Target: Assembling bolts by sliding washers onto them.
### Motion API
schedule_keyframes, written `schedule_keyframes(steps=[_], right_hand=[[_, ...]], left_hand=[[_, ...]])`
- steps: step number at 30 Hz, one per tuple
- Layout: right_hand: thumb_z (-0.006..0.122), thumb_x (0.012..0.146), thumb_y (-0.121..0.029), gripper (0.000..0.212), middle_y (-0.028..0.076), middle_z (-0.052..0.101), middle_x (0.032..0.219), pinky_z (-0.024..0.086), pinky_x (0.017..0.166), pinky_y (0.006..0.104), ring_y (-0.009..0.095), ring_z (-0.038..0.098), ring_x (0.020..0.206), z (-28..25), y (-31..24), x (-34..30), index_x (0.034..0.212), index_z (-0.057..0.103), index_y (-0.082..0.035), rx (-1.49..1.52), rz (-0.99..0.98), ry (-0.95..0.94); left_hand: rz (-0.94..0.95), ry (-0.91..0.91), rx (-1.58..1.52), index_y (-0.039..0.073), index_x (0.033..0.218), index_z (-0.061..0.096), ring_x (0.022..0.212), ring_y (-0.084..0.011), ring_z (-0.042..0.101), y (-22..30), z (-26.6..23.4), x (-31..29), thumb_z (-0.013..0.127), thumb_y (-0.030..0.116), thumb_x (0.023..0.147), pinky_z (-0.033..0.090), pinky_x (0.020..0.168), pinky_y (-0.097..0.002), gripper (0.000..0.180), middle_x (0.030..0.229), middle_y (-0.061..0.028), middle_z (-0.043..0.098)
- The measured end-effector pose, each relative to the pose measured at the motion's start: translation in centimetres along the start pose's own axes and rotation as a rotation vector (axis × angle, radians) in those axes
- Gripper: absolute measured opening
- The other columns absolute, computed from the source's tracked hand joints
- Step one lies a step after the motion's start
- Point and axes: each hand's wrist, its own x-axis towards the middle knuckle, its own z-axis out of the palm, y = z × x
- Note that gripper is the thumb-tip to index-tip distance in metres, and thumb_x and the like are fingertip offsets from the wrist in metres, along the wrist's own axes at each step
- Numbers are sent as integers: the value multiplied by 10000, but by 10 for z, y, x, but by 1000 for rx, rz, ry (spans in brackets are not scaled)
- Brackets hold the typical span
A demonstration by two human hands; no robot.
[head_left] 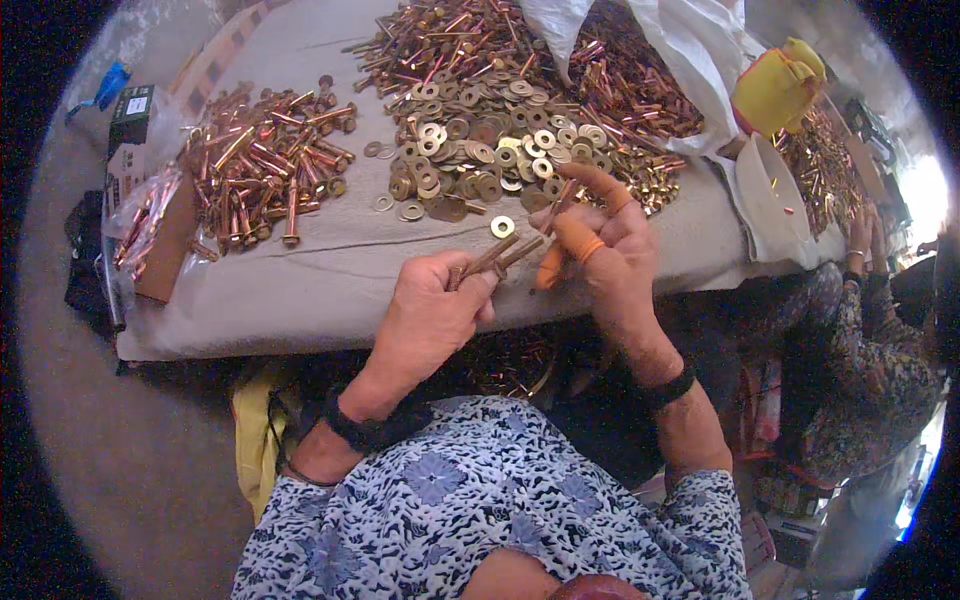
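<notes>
My left hand [432,305] is closed around a few long brass-coloured bolts [508,253], whose shafts stick out towards the right. My right hand [622,250], with orange finger covers [578,238] on some fingers, pinches another bolt [565,196] just above and right of them. Both hands are over the near edge of the cloth-covered table. A single washer [502,227] lies on the cloth just beyond the left hand's bolts. Behind it spreads a heap of flat washers [478,155]. Small nuts [655,190] lie beyond my right hand.
Loose bolts form a pile [265,165] at the left, beside an open cardboard box [160,245]. More bolts [450,45] lie at the back, some spilling from a white sack [690,70]. A yellow glove-like item [780,88] stands at right. Another person's hands [862,240] work at far right.
</notes>
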Motion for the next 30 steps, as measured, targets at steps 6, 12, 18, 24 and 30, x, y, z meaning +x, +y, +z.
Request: schedule_keyframes(steps=[6,12,18,24,30], right_hand=[[524,811,-13,301,79,584,735,470,478,259,148,560,521,1,7,-3,1094,424,-17,80,-71,32],[601,790,-103,146,49,572,683,445,472,232,105,537,520,-5,3,-8,895,531,-30,-121,65,-107],[627,786,-183,171,32,575,676,418,453,225,76,511,522,3,8,-9,828,570,-28,-251,21,-227],[568,833,-195,182,22,568,672,403,448,237,69,491,512,9,2,2,885,608,-25,-177,126,-141],[518,854,-100,149,22,548,719,398,486,194,66,484,532,-6,-4,24,944,578,3,-437,-226,248]], left_hand=[[-35,5,-22,8,728,560,379,-33,398,2,0,0,515,134,839,270,324,-198,174,551,1,525],[-19,-82,-268,-3,853,568,359,-35,387,3,-3,-4,519,177,869,262,312,-183,187,570,-9,526],[-7,-155,-218,5,994,579,365,-27,369,-3,-5,-5,540,215,862,254,319,-173,251,568,3,513],[-65,4,-133,13,928,600,371,-22,360,7,-23,-10,562,193,842,242,328,-173,203,539,18,494],[-48,102,-82,32,903,588,352,-25,314,6,-39,-10,521,188,841,220,312,-186,181,548,24,473]])
